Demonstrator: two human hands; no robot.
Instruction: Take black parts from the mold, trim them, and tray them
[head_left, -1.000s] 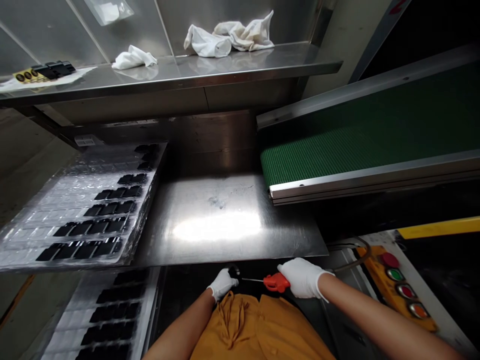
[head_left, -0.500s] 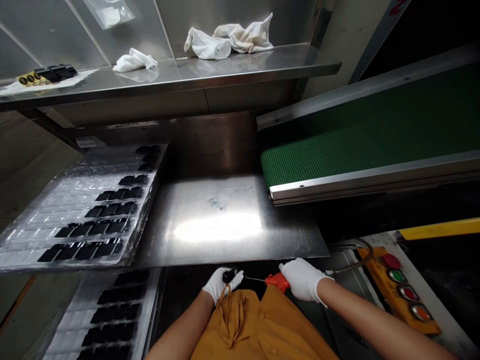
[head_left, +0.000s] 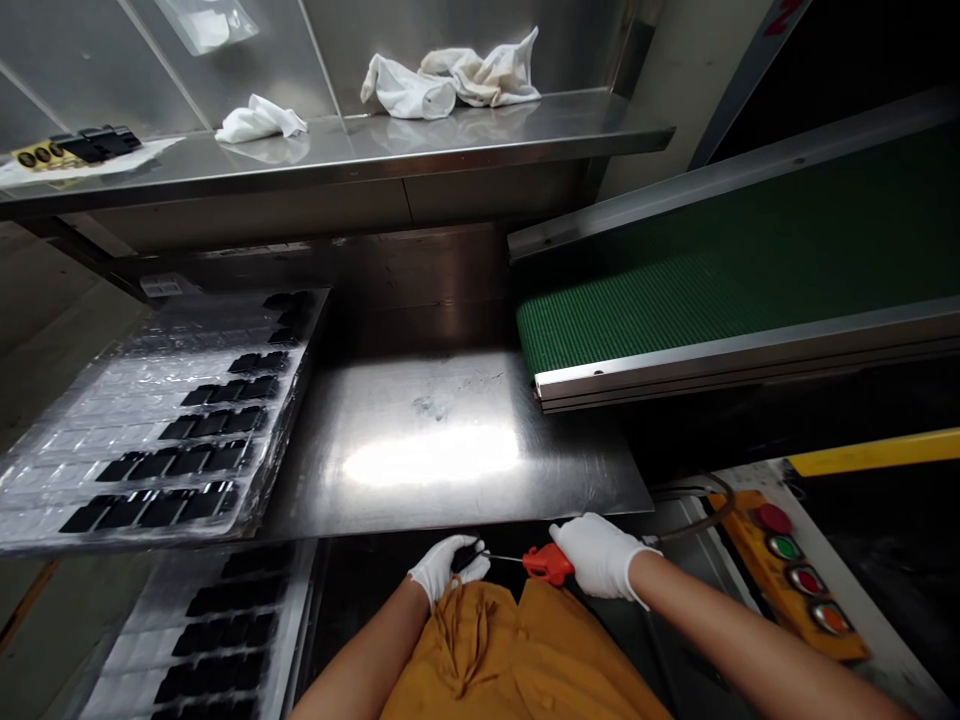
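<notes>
My left hand (head_left: pixel 441 570), in a white glove, is closed round a small black plastic part (head_left: pixel 466 556) just in front of the apron. The fingers hide much of the part. In my gloved right hand (head_left: pixel 600 556) is a red air blow gun (head_left: pixel 549 566), gripped by its body. Its thin metal nozzle (head_left: pixel 506 558) points left at the black part, with the tip at or very near it. A hose (head_left: pixel 694 532) runs off to the right behind the right wrist.
A clear plastic tray (head_left: pixel 67 430) with rows of black parts stands left on the steel table (head_left: pixel 420 390); another tray (head_left: pixel 135 640) is below. A green conveyor belt (head_left: pixel 637 310) slopes up at right. A button box (head_left: pixel 806 575) stands lower right. White cloths (head_left: pixel 409 90) lie on the shelf (head_left: pixel 337 150).
The black part has turned a little in my left hand. My right hand and the blow gun have shifted slightly left, and the whole view has moved a little.
</notes>
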